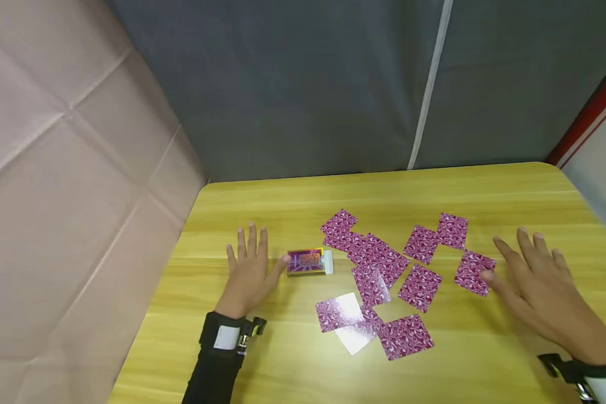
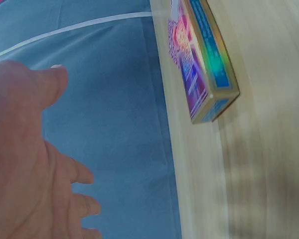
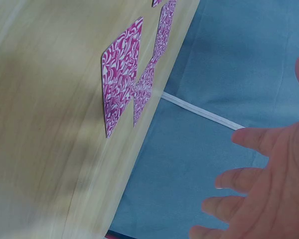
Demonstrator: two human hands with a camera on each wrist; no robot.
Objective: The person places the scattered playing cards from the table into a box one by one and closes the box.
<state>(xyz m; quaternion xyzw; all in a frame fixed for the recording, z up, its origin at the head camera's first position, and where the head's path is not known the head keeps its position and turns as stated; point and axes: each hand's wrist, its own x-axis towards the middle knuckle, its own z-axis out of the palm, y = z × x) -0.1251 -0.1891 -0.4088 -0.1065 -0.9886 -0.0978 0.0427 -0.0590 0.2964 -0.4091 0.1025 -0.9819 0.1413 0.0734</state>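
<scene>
Flanking box [image 1: 305,262] and cards [image 1: 379,255], left hand [image 1: 249,274] and right hand [image 1: 542,289] hover.

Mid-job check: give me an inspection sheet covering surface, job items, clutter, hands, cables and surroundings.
Surface: yellowish wood-grain table, some glare.
Job items: small card box, white flap out at its right end; purple-patterned cards scattered, several overlapping.
Clutter: nothing seen.
Left hand: fingers spread, holding nothing, beside the box.
Right hand: fingers spread, holding nothing, near the rightmost card.
Cables: nothing seen.
Surroundings: blue-grey cloth beyond the table, creased pale cloth on the left.
</scene>
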